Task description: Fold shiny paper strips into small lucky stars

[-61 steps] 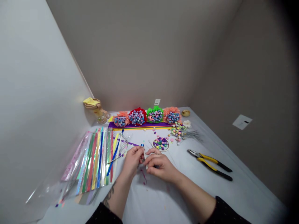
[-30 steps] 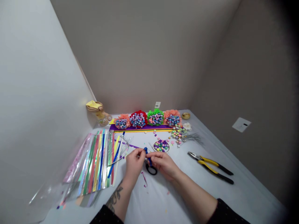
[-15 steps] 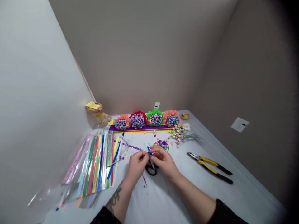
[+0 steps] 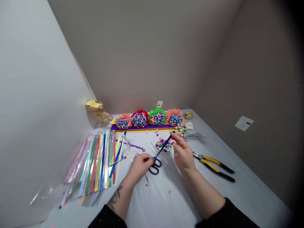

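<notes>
A narrow blue paper strip (image 4: 163,148) runs slantwise, fairly straight, between my two hands. Its lower end is pinched in the closed thumb and fingers of my left hand (image 4: 142,165), where a small blue fold shows. My right hand (image 4: 184,153) has the upper end at its fingertips, with the fingers partly extended and the thumb a little below. Black-handled scissors (image 4: 154,171) lie on the table just beneath the strip. Behind it stands a small round dish (image 4: 162,152) filled with folded paper stars.
Clear sleeves of coloured strips (image 4: 95,164) lie left. Several star-filled paper flowers (image 4: 139,119) line the back beside a cup (image 4: 101,118). Yellow-black pliers (image 4: 215,166) rest right, near thin wires (image 4: 194,137) and loose stars (image 4: 180,130). Walls rise behind and on both sides.
My hands have moved apart from close together. The right hand has gone up and to the right, drawing out the blue strip, and the scissors and dish show more.
</notes>
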A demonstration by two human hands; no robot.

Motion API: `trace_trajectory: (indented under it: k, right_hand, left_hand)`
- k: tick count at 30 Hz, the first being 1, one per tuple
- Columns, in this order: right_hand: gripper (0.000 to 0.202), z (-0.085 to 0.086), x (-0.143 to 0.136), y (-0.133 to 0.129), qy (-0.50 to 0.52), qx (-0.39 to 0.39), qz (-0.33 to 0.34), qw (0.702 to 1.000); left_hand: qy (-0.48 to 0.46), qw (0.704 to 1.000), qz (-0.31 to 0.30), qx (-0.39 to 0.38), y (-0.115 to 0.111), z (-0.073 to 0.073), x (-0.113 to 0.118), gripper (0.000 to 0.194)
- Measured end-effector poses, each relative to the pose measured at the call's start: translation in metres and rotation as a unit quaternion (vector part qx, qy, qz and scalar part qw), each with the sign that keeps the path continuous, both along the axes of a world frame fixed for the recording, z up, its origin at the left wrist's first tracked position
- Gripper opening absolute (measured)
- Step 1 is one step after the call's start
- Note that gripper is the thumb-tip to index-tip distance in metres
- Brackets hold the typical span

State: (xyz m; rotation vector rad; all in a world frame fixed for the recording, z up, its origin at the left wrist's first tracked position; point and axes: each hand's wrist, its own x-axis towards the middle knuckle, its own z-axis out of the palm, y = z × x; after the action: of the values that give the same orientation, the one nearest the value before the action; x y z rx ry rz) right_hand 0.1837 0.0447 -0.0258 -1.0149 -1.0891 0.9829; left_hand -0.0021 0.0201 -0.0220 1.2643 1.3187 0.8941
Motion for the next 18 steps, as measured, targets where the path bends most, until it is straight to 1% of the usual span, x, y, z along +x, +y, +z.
trace_trajectory:
  k: [3, 4, 5, 8, 10, 13, 18]
  right_hand:
    - [0.057, 0.005, -0.004, -0.003, -0.017, 0.027, 0.004, 0.999]
    - [0.057, 0.006, -0.008, -0.006, -0.041, 0.034, 0.014, 0.998]
    - [0.05, 0.006, -0.013, -0.008, -0.076, 0.038, 0.025, 0.996]
    - [0.014, 0.004, -0.029, -0.018, -0.194, 0.031, 0.061, 0.979]
    - [0.005, 0.002, -0.038, -0.023, -0.232, 0.02, 0.078, 0.969]
    - [0.002, 0.001, -0.045, -0.026, -0.245, 0.01, 0.072, 0.967]
    - [0.002, 0.006, -0.045, -0.025, -0.234, -0.006, 0.071, 0.97]
  left_hand:
    - [-0.028, 0.999, 0.022, -0.032, 0.002, -0.001, 0.0, 0.011]
    - [-0.04, 0.998, 0.032, -0.041, 0.003, -0.001, 0.0, 0.012]
    - [-0.053, 0.997, 0.042, -0.049, 0.003, 0.0, 0.0, 0.013]
    - [-0.091, 0.992, 0.062, -0.065, 0.003, 0.005, 0.0, 0.015]
    - [-0.111, 0.989, 0.068, -0.066, 0.001, 0.008, 0.002, 0.017]
    - [-0.126, 0.988, 0.068, -0.062, -0.002, 0.011, 0.005, 0.02]
    - [-0.115, 0.99, 0.066, -0.051, -0.005, 0.014, 0.009, 0.019]
